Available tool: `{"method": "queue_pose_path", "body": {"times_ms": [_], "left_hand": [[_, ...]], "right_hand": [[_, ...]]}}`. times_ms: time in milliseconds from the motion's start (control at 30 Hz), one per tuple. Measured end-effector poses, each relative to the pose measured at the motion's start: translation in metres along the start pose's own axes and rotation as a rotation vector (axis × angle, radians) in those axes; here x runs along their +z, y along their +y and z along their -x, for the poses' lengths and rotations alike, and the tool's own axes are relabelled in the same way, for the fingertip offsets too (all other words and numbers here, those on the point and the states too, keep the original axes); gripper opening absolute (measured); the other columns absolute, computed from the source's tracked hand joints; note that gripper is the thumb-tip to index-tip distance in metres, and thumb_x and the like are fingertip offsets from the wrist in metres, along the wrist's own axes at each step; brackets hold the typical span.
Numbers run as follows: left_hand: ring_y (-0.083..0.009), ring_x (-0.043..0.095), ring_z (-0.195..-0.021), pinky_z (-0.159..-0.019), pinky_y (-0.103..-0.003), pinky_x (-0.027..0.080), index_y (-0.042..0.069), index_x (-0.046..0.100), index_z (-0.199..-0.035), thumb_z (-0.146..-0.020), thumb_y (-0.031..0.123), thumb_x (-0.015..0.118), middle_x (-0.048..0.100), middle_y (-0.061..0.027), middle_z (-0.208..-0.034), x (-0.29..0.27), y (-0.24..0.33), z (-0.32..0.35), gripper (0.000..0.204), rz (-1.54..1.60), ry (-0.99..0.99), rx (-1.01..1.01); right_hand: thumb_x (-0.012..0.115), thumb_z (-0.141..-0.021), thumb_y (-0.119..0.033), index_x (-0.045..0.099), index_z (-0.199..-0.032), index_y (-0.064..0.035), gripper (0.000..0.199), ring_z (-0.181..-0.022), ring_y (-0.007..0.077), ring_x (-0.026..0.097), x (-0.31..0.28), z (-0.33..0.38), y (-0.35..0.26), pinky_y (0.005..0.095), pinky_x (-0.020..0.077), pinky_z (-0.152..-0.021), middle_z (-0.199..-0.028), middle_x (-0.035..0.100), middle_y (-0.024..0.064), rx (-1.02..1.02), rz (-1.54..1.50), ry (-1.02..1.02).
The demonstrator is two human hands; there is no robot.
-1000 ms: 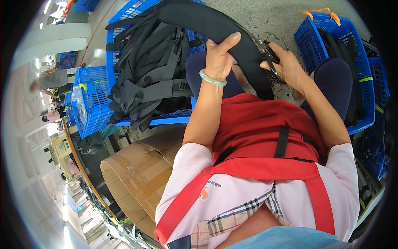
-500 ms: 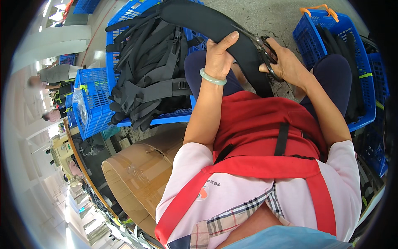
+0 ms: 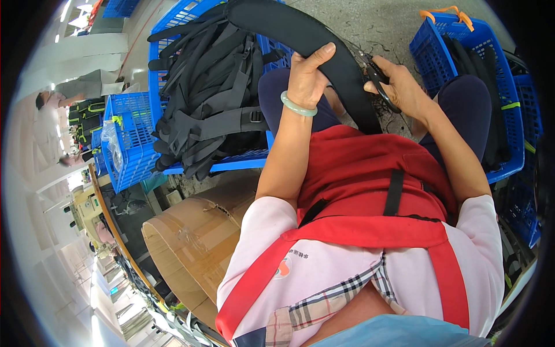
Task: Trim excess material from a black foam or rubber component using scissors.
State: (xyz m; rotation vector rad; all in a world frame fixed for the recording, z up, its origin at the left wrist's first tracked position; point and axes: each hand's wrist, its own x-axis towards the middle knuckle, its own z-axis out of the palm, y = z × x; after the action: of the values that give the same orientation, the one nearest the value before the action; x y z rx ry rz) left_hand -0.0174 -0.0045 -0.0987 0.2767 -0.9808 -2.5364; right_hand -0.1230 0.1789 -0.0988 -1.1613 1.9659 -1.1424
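Observation:
A long curved black padded strap [image 3: 289, 24] stretches from the top of the blue crate down between my knees. My left hand [image 3: 307, 78] is closed on its inner edge, thumb on top, with a pale green bangle on the wrist. Black-handled scissors [image 3: 378, 82] sit in my right hand [image 3: 404, 87], just beside the strap's outer edge. Their blades point up and away, and the handles look nearly together. Whether the blade tips touch the strap edge I cannot tell.
Left of my knees, a blue crate [image 3: 217, 166] holds a heap of black straps [image 3: 202, 110]. Another blue crate [image 3: 502, 87] with black pieces stands at the right. An open cardboard box [image 3: 191, 237] lies lower left. Dark thread scraps litter the floor [image 3: 370, 23]. Co-workers are far left.
The scissors have shifted right, off the strap's face to beside its outer edge, and their handles have come closer together. My left hand has barely moved.

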Motion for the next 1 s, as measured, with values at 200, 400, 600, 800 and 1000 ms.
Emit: {"method": "queue_pose_path", "body": {"times_ms": [200, 400, 600, 800, 1000], "left_hand": [[-0.0143, 0.065, -0.084, -0.078, -0.029, 0.052, 0.006, 0.067, -0.093, -0.08, -0.006, 0.069, 0.067, -0.0028, -0.091, 0.002, -0.004, 0.001, 0.018, -0.02, 0.009, -0.023], [-0.0139, 0.064, -0.085, -0.078, -0.028, 0.052, 0.006, 0.067, -0.094, -0.078, -0.005, 0.071, 0.067, -0.0024, -0.091, 0.004, -0.01, 0.002, 0.019, -0.113, -0.018, -0.001], [-0.0137, 0.064, -0.085, -0.078, -0.027, 0.051, 0.006, 0.066, -0.094, -0.079, -0.004, 0.071, 0.067, -0.0025, -0.092, 0.008, -0.01, 0.003, 0.019, -0.121, -0.028, -0.051], [-0.0148, 0.064, -0.085, -0.078, -0.028, 0.051, 0.004, 0.066, -0.095, -0.08, -0.002, 0.071, 0.067, -0.0038, -0.093, 0.009, -0.013, 0.004, 0.018, -0.11, -0.044, -0.075], [-0.0156, 0.064, -0.089, -0.08, -0.03, 0.051, 0.002, 0.065, -0.104, -0.08, 0.002, 0.072, 0.067, -0.0043, -0.099, 0.002, -0.041, 0.005, 0.025, -0.352, -0.171, -0.231]], "right_hand": [[0.07, -0.082, -0.042, 0.053, -0.097, 0.0013, 0.049, -0.065, 0.0262, 0.053, 0.004, 0.001, -0.005, 0.037, 0.0449, -0.064, -0.072, 0.057, 0.0175, -0.013, -0.018, 0.092], [0.07, -0.081, -0.047, 0.053, -0.096, 0.0019, 0.054, -0.064, 0.0276, 0.054, 0.005, -0.001, -0.004, 0.0374, 0.0451, -0.063, -0.071, 0.057, 0.018, -0.012, -0.025, 0.12], [0.07, -0.081, -0.049, 0.053, -0.095, 0.0019, 0.056, -0.064, 0.0241, 0.052, 0.003, -0.001, -0.002, 0.0365, 0.0446, -0.063, -0.07, 0.056, 0.0176, -0.019, -0.028, 0.128], [0.07, -0.083, -0.045, 0.055, -0.093, 0.0022, 0.05, -0.069, 0.0161, 0.049, -0.006, -0.001, -0.007, 0.0332, 0.0436, -0.064, -0.069, 0.052, 0.0124, -0.006, -0.096, 0.072], [0.074, -0.081, -0.032, 0.056, -0.088, 0.0001, 0.038, -0.071, 0.0106, 0.045, -0.027, -0.005, -0.01, 0.0276, 0.0405, -0.062, -0.072, 0.051, 0.0047, 0.029, -0.19, 0.296]]}}
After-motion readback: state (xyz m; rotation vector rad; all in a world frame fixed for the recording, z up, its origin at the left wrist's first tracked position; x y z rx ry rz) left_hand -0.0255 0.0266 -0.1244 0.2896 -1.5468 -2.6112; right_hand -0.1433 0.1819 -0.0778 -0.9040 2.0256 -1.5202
